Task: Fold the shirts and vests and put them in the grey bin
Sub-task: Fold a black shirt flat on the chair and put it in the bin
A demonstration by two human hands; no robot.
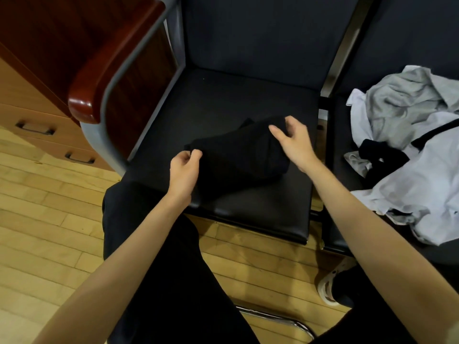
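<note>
Pinching black folded shirt (238,155) on chair seat (260,214): left hand (183,167) grip; right hand (293,142) spread; unfolded clothes pile (409,150) rt

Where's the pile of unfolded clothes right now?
In the head view, far right: the pile of unfolded clothes lies on the neighbouring seat, right of the right hand.

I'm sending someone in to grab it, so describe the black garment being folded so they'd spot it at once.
Find the black chair with the red-brown armrest. On its seat lies the black garment, between both hands. Unlike the loose grey and white pile on the next seat, it's a compact folded bundle.
</note>
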